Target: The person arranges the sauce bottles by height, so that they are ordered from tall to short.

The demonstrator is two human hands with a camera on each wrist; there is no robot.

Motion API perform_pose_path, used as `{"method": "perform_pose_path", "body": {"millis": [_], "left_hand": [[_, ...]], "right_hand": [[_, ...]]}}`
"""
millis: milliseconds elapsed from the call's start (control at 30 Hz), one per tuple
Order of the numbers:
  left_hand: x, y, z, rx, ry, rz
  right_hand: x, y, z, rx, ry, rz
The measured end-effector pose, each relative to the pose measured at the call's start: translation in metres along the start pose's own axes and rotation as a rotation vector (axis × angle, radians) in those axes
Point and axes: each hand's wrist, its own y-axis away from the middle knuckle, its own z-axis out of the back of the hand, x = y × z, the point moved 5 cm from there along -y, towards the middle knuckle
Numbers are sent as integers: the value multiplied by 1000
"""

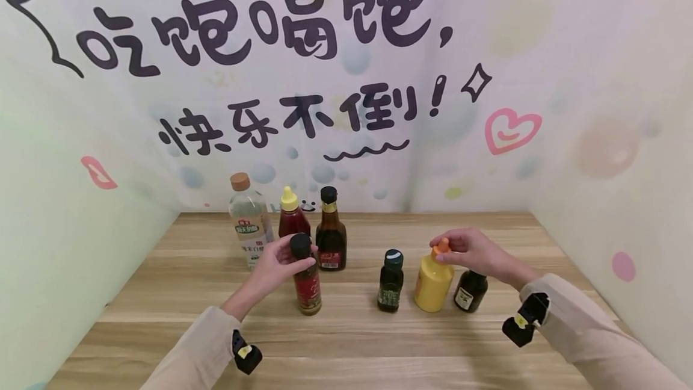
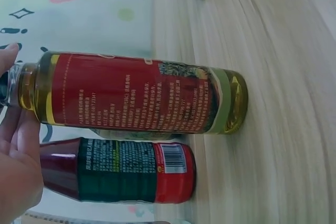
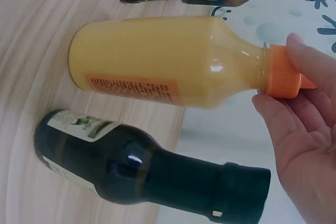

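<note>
My left hand (image 1: pixel 277 262) grips the neck of a slim glass bottle of golden oil with a red label (image 1: pixel 308 290), just under its black cap. That oil bottle (image 2: pixel 131 93) stands upright, its base at the table in the left wrist view. The right hand (image 1: pixel 476 253) pinches the orange cap (image 3: pixel 283 72) of a yellow squeeze bottle (image 1: pixel 433 284), thumb on one side and fingers on the other. The yellow bottle is upright at the wooden tabletop, between a small dark green bottle (image 1: pixel 391 287) and a dark bottle with a pale label (image 1: pixel 471 292).
Behind the left hand stand a clear bottle with a brown cap (image 1: pixel 250 221), a red sauce bottle with a yellow nozzle (image 1: pixel 294 220) and a dark brown sauce bottle (image 1: pixel 331 236). The wooden table (image 1: pixel 357 342) meets a printed cloth backdrop (image 1: pixel 465 173) and pale side walls.
</note>
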Motion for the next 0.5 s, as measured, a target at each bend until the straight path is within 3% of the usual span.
{"method": "perform_pose_path", "body": {"millis": [500], "left_hand": [[-11, 6, -1, -95, -44, 40]], "right_hand": [[1, -4, 2, 45, -9, 5]]}}
